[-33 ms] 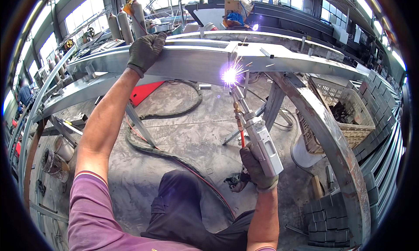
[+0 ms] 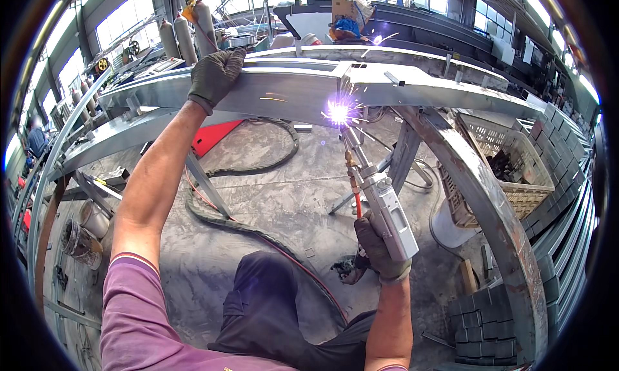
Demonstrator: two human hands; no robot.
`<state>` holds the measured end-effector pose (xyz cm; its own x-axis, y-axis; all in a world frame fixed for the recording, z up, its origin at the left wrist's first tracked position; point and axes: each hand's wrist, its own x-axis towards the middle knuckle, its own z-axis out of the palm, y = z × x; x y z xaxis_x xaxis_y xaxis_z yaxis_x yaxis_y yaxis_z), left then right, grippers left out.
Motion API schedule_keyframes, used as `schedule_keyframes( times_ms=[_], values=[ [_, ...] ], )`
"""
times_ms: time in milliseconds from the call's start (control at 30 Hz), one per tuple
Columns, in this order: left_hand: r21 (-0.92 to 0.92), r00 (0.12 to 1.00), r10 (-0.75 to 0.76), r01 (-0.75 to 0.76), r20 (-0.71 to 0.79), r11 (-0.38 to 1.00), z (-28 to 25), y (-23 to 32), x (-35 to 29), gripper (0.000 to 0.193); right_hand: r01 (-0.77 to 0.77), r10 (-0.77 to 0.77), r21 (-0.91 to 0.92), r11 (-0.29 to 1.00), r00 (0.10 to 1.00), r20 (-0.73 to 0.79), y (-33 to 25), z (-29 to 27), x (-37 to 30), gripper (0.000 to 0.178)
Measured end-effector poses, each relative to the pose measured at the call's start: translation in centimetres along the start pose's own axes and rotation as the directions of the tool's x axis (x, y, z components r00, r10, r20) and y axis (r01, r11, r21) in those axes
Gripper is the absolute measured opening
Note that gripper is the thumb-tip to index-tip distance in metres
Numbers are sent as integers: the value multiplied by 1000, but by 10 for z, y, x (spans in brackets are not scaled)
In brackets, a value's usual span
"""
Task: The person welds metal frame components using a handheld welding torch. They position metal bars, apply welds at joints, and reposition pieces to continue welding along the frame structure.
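My left hand [image 2: 217, 78], in a dark work glove, is closed over the top edge of a long silver metal beam [image 2: 284, 90]. Lower right, my gloved right hand [image 2: 382, 251] grips a handheld welding gun [image 2: 389, 213], tilted with its nozzle up and to the left. A brass fitting and a red hose run along the gun's left side. At the nozzle tip, a bright violet-white glow with sparks [image 2: 338, 113] burns at the beam's lower edge, close to its joint with another metal beam [image 2: 445, 95]. The glare hides the exact contact spot.
A rusty steel leg [image 2: 487, 177] slopes down on the right, beside a plastic crate [image 2: 525, 187] and stacked metal profiles [image 2: 487, 326]. A sleeved hose [image 2: 258, 230] snakes across the floor. Buckets [image 2: 82, 242] stand at left; gas cylinders [image 2: 186, 39] stand behind.
The spark pattern has changed, with streaks now in front of the beam left of the glow. Both hands and the welding gun look almost still.
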<state>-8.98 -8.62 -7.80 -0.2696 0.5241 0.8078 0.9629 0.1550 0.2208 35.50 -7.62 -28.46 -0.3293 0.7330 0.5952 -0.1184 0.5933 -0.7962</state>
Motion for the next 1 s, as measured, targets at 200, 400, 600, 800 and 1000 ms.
schedule_keyframes(
  times_ms=[200, 400, 600, 800, 1000],
  values=[
    [-41, 998, 35, -37, -57, 998, 4, -2, 0, 48, -34, 34, 3, 999, 999, 18, 2, 0, -2, 11],
    [-27, 997, 38, -40, -71, 999, 4, -3, -1, 50, -69, 69, -3, 998, 997, 17, -1, 0, -4, 11],
    [-22, 1000, -5, 5, -25, 1000, 0, 2, -1, 51, -75, 76, -23, 997, 997, 29, -1, -2, -3, 11],
    [-18, 999, 23, -24, -47, 1000, 1, 0, -1, 50, -80, 81, -5, 997, 996, 45, 1, -3, -3, 11],
    [-24, 996, 42, -44, -80, 999, 4, -3, -2, 50, -34, 36, -32, 999, 995, 97, 3, -6, -7, 8]
  ],
)
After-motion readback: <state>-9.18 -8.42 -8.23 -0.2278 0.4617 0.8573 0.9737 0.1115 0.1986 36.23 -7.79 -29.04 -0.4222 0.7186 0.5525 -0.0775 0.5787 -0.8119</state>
